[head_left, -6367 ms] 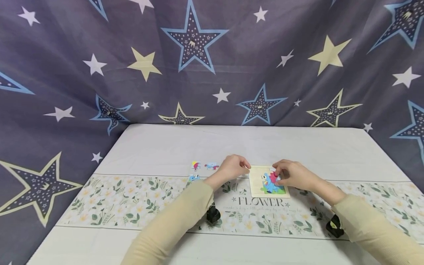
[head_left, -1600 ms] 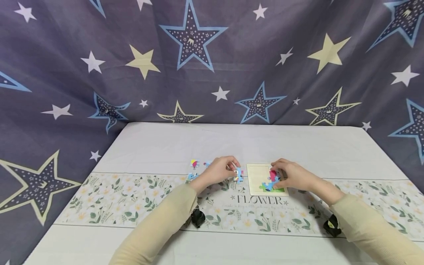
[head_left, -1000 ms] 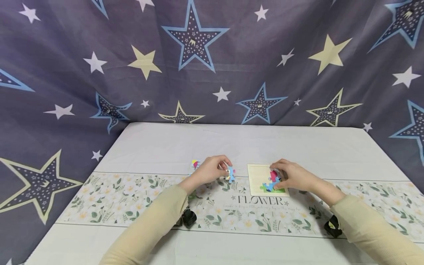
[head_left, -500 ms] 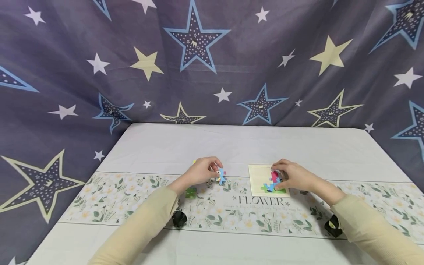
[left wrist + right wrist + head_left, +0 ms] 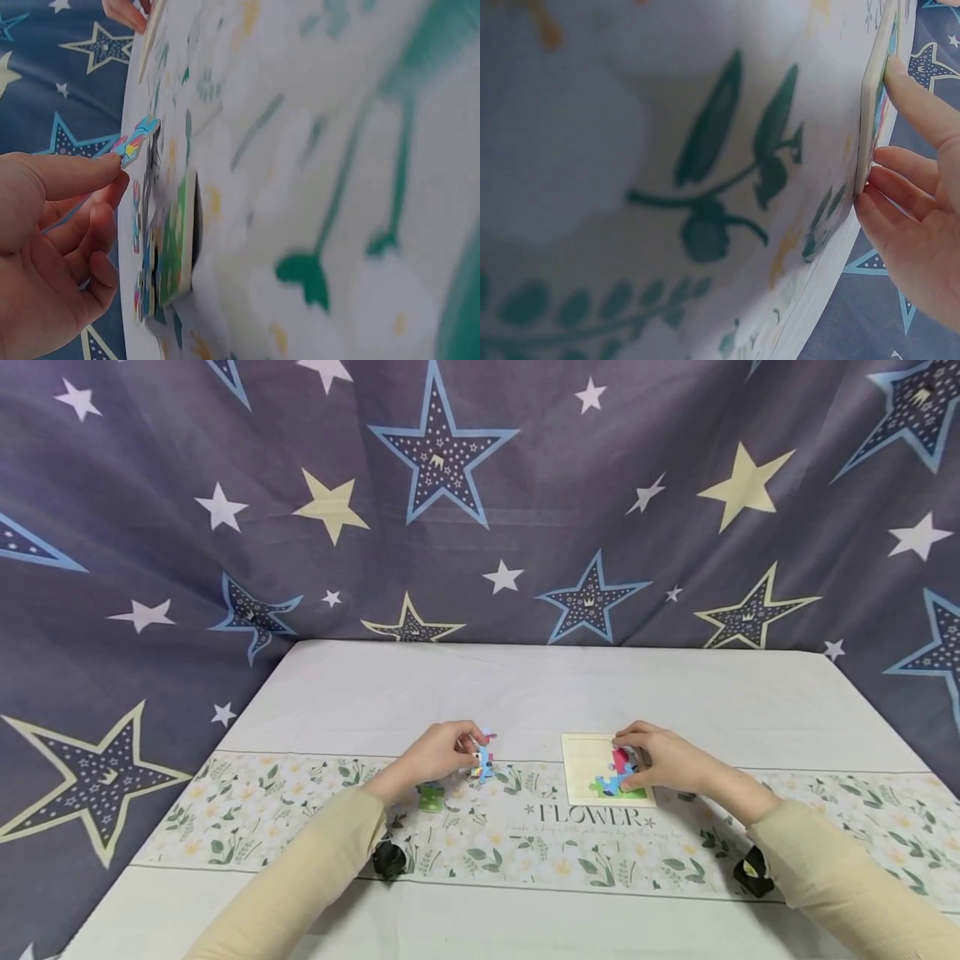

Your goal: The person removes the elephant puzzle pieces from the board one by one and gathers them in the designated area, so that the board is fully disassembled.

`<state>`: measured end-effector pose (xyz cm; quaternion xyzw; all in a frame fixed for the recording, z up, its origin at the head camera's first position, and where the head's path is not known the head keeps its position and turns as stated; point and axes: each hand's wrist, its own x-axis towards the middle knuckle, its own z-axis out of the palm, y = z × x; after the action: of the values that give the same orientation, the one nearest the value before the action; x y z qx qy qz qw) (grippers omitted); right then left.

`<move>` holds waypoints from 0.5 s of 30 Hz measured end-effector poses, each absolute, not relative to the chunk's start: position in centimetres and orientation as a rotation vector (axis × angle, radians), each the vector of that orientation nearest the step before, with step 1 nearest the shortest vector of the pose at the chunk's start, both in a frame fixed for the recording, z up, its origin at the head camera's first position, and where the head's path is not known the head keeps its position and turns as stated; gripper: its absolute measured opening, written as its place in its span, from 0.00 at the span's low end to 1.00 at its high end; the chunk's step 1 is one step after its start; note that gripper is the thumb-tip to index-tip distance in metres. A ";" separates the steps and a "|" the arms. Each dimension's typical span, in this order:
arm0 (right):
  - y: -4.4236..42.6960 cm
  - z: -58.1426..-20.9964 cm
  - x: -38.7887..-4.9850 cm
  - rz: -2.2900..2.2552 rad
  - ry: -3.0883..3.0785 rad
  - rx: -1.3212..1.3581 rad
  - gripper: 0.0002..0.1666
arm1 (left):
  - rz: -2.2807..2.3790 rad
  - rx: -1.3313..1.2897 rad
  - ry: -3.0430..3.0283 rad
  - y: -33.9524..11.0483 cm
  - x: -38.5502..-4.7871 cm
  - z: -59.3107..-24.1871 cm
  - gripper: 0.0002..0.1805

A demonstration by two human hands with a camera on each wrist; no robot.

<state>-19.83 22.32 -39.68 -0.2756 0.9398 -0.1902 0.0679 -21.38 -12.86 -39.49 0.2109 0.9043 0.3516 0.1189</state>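
My left hand (image 5: 435,750) pinches a blue jigsaw piece (image 5: 482,762) with an eye printed on it, between thumb and fingertips. In the left wrist view the held piece (image 5: 139,141) is tilted just above the table, with other pieces behind it. My right hand (image 5: 667,762) holds the pale wooden puzzle tray (image 5: 581,756) at its right side. Its thumb lies on the tray's face and its fingers bend at the edge, as the right wrist view shows. Pink, blue and green pieces (image 5: 611,785) sit in the tray's lower right, partly hidden by this hand.
A green jigsaw piece (image 5: 431,798) lies near the left wrist. Another blue and pink piece (image 5: 489,734) is just beyond the left fingertips. More loose pieces are hidden behind the left hand. A floral runner (image 5: 525,860) crosses the white table; a starry curtain (image 5: 480,560) stands behind.
The blue piece with the eye has come out of the tray, and my left hand has carried it leftward to the loose pieces. My right hand stays at the tray.
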 end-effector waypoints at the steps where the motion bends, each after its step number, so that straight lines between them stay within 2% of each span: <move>1: 22.3 -39.7 -19.8 -0.572 2.832 -0.831 0.41 | 1.022 0.612 2.650 -13.0 -21.4 -39.5 0.12; 15: 22.4 -39.8 -19.9 -0.594 2.824 -0.825 0.41 | 0.878 0.613 2.766 -13.0 -21.5 -39.7 0.08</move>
<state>-19.86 22.38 -39.81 -0.2742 0.9386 -0.1974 0.0700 -21.45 -13.01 -39.69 0.2060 0.9289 0.2949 0.0876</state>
